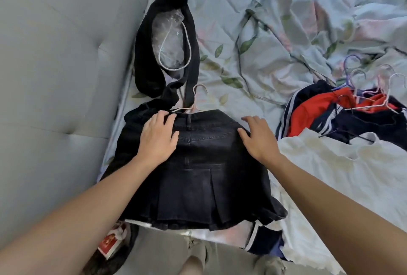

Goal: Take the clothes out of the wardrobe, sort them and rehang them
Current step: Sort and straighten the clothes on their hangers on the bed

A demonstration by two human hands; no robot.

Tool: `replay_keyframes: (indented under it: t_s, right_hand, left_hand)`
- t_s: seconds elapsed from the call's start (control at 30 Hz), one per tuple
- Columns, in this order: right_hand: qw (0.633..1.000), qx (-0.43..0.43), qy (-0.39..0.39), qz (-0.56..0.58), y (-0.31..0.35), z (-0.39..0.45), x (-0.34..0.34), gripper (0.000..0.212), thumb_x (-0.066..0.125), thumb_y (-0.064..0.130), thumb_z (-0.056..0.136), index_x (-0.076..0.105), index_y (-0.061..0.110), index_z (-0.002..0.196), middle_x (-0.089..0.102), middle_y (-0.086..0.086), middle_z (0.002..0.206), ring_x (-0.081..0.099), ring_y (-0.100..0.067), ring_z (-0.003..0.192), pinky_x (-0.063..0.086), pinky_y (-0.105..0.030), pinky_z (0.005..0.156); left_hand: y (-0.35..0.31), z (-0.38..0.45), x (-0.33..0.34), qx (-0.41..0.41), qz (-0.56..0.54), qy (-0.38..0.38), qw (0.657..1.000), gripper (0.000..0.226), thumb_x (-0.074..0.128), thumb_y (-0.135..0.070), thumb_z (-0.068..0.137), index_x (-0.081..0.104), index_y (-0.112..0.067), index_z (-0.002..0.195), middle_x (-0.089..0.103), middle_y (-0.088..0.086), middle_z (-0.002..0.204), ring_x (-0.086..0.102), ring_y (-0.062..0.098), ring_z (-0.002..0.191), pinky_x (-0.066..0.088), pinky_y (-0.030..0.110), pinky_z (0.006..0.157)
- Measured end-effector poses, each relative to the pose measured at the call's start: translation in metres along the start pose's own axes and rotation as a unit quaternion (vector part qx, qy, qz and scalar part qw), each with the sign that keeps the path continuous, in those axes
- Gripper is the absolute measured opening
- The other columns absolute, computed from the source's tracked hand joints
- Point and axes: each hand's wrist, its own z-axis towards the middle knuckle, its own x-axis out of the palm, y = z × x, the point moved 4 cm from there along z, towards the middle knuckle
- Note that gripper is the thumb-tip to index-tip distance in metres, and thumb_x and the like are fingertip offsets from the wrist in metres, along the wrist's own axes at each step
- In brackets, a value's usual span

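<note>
Black denim, pleated at the hem: the short black pleated denim skirt (193, 171) lies flat on the crumpled pale floral bedsheet (275, 38), waistband away from you, hem at the near edge of the bed. Your left hand (157, 138) rests flat on the skirt's upper left part, fingers straight and spread, fingertips reaching the waistband; it holds nothing. Your right hand (256, 137) lies on the skirt's upper right edge, fingers likewise loosely extended, gripping nothing. Just beyond the waistband, touching it, a thin pale pink wire hanger (195, 98) pokes out. Beyond that hanger a black strappy garment (145, 54) stretches away from the skirt, with a clear crinkled plastic bag (169, 38) and a white cord lying on it. To the skirt's left runs the grey tufted upholstered panel (55, 65). To the skirt's right, near it, lies a white fabric garment (330, 164), and beyond that a heap of navy, red and white clothes (330, 118) with several thin wire hangers (374, 89) on top.
</note>
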Motion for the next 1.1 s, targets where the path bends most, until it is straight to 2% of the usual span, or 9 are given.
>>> replay_keyframes:
  t_s: [0.2, 0.43, 0.53, 0.63, 0.73, 0.83, 0.9, 1.0, 1.1]
  right_hand:
    - [0.997, -0.057, -0.048, -0.003, -0.069, -0.045, -0.04, 0.038, 0.058, 0.031, 0.1, 0.06, 0.014, 0.134, 0.061, -0.002, 0.131, 0.053, -0.026, 0.122, 0.048, -0.046, 0.099]
    - [0.994, -0.065, -0.084, -0.02, -0.203, -0.105, -0.112, 0.046, 0.059, 0.024, 0.098, 0.054, 0.017, 0.144, 0.053, -0.001, 0.146, 0.048, -0.023, 0.133, 0.045, -0.04, 0.109]
    - [0.995, -0.032, -0.087, -0.026, -0.268, -0.119, -0.141, 0.05, 0.06, 0.026, 0.097, 0.05, 0.019, 0.146, 0.05, 0.0, 0.148, 0.046, -0.023, 0.135, 0.045, -0.043, 0.11]
    - [0.996, 0.029, -0.069, -0.038, -0.328, -0.123, -0.161, 0.059, 0.061, 0.03, 0.098, 0.042, 0.021, 0.153, 0.042, -0.004, 0.158, 0.038, -0.029, 0.146, 0.04, -0.049, 0.116]
    - [0.997, 0.059, -0.034, -0.045, -0.368, -0.118, -0.169, 0.066, 0.062, 0.036, 0.1, 0.036, 0.019, 0.158, 0.04, -0.01, 0.16, 0.034, -0.032, 0.15, 0.033, -0.048, 0.122]
    - [0.997, 0.052, -0.023, -0.061, -0.386, -0.109, -0.168, 0.058, 0.062, 0.042, 0.099, 0.044, 0.018, 0.148, 0.053, -0.007, 0.138, 0.049, -0.032, 0.126, 0.043, -0.045, 0.106]
    - [0.994, 0.049, -0.05, -0.081, -0.389, -0.1, -0.168, 0.045, 0.063, 0.044, 0.098, 0.052, 0.018, 0.133, 0.054, -0.007, 0.121, 0.049, -0.03, 0.108, 0.047, -0.045, 0.092]
    - [0.996, 0.063, -0.049, -0.047, -0.39, -0.092, -0.163, 0.032, 0.061, 0.045, 0.098, 0.054, 0.017, 0.111, 0.055, -0.003, 0.107, 0.049, -0.027, 0.099, 0.045, -0.044, 0.08]
    - [0.998, 0.034, -0.044, -0.004, -0.388, -0.101, -0.16, 0.03, 0.059, 0.045, 0.099, 0.048, 0.018, 0.095, 0.051, 0.002, 0.097, 0.05, -0.023, 0.091, 0.042, -0.04, 0.07]
  left_hand:
    - [-0.115, -0.009, 0.016, 0.03, -0.028, 0.029, 0.999, 0.056, 0.053, -0.044, 0.104, 0.047, -0.015, 0.151, 0.051, 0.004, 0.139, 0.052, 0.026, 0.126, 0.047, 0.046, 0.103]
    - [-0.277, -0.013, 0.049, 0.081, -0.046, 0.052, 0.994, 0.058, 0.052, -0.047, 0.104, 0.047, -0.013, 0.151, 0.054, 0.006, 0.139, 0.056, 0.028, 0.123, 0.051, 0.044, 0.095]
    - [-0.335, -0.011, 0.066, 0.105, -0.058, 0.067, 0.991, 0.057, 0.053, -0.048, 0.103, 0.048, -0.014, 0.148, 0.054, 0.007, 0.136, 0.056, 0.03, 0.12, 0.052, 0.046, 0.09]
    - [-0.377, -0.002, 0.086, 0.078, -0.072, 0.103, 0.989, 0.059, 0.054, -0.051, 0.103, 0.047, -0.01, 0.144, 0.053, 0.011, 0.136, 0.053, 0.033, 0.123, 0.05, 0.048, 0.095]
    - [-0.395, 0.008, 0.097, 0.028, -0.073, 0.091, 0.993, 0.046, 0.054, -0.051, 0.101, 0.049, -0.011, 0.123, 0.054, 0.011, 0.115, 0.055, 0.035, 0.107, 0.05, 0.05, 0.084]
    - [-0.405, 0.013, 0.097, 0.024, -0.061, 0.067, 0.996, 0.032, 0.057, -0.043, 0.101, 0.045, -0.013, 0.104, 0.053, 0.007, 0.1, 0.054, 0.032, 0.091, 0.045, 0.046, 0.071]
    - [-0.406, 0.016, 0.095, 0.022, -0.062, 0.069, 0.995, 0.032, 0.058, -0.043, 0.101, 0.042, -0.016, 0.096, 0.051, 0.001, 0.088, 0.053, 0.029, 0.08, 0.041, 0.044, 0.066]
    - [-0.406, 0.017, 0.097, 0.041, -0.072, 0.077, 0.994, 0.032, 0.054, -0.042, 0.105, 0.039, -0.017, 0.09, 0.048, -0.002, 0.075, 0.05, 0.027, 0.069, 0.038, 0.043, 0.062]
    - [-0.408, 0.014, 0.096, 0.06, -0.114, 0.07, 0.989, 0.034, 0.051, -0.041, 0.107, 0.037, -0.016, 0.089, 0.045, -0.002, 0.07, 0.046, 0.021, 0.063, 0.029, 0.04, 0.055]
